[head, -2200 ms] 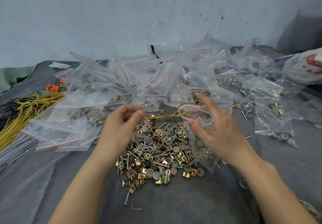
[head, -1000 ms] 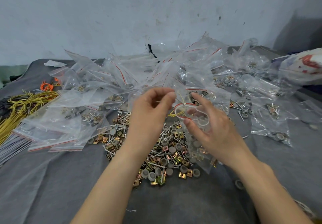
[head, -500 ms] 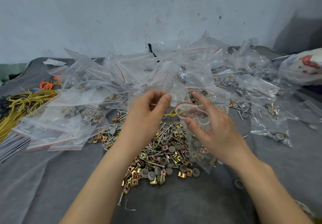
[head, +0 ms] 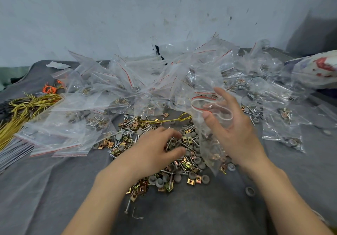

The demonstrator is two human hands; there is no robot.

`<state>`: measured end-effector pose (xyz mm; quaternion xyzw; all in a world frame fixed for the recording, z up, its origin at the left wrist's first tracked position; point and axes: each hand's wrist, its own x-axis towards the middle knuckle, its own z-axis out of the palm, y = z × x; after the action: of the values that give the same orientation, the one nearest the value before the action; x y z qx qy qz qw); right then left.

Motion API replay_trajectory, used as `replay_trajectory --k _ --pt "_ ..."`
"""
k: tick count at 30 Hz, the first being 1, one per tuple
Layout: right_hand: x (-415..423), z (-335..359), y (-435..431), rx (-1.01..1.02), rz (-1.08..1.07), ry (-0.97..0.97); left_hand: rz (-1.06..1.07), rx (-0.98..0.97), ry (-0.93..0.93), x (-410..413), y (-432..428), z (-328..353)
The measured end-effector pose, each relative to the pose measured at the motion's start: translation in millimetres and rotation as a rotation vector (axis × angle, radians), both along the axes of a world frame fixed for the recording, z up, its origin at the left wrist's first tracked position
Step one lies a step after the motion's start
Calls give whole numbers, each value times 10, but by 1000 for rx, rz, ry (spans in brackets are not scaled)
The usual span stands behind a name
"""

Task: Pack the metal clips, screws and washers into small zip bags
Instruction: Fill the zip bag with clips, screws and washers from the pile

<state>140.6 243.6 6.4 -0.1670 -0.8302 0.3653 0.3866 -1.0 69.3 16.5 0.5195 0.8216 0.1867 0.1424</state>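
Note:
A loose pile of brass clips, screws and grey washers [head: 184, 163] lies on the grey cloth in front of me. My right hand [head: 231, 130] holds a small clear zip bag [head: 209, 136] upright above the pile, its red-lined mouth spread open by thumb and fingers; some hardware sits in its bottom. My left hand [head: 155, 150] is down on the pile, fingers curled over the parts; whether it has anything pinched is hidden.
Many filled zip bags [head: 127, 88] are heaped behind the pile and to the right [head: 280, 125]. Yellow wire bundles [head: 23, 110] and an orange one [head: 49, 88] lie at the left. A stray washer [head: 249, 191] sits near my right forearm. A wall stands behind.
My left hand has dropped from the bag's mouth down onto the hardware pile. My right hand keeps the bag open in about the same place.

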Motion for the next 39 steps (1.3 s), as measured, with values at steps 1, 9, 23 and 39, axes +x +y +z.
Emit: replay_trajectory --k 1,9,23,39 --pt "7 15 -4 -28 -3 19 -18 -55 62 24 -4 -11" --pt "48 51 -5 -101 -30 128 2 -25 208 62 26 -34" --pt "36 82 -24 72 -46 50 74 109 133 -34 -11 -11" --pt "-20 -15 -48 209 -45 -26 121 121 145 -48 -44 -37"
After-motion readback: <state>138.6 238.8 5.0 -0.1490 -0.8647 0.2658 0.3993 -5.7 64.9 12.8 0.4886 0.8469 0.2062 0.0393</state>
